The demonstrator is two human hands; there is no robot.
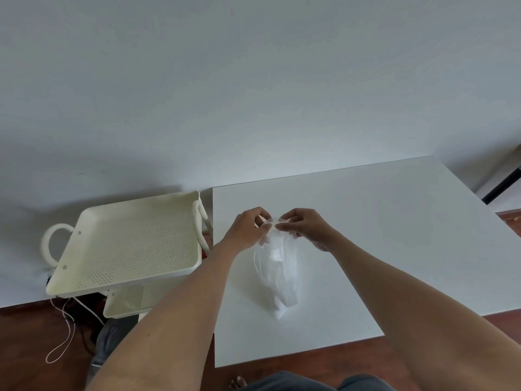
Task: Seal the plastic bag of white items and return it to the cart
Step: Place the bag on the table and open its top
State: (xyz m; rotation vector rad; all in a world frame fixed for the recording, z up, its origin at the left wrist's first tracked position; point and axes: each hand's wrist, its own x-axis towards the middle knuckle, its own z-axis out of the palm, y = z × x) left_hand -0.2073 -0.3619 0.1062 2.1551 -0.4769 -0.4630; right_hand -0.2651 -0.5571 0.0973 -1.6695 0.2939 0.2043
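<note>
White table (394, 221), grey wall behind: our left hand (248, 230) and right hand (306, 225) pinch bag (277, 273) mouth shut between fingertips; bag hangs below grip, base on table. Cart (129, 244) left of grip.

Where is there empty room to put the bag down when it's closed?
The cart's top tray looks bare, between its looped handle and the table. The table is free right of the plastic bag and behind it, toward the wall. It is crowded only mid-table, where the left hand and right hand pinch the bag's top.
</note>
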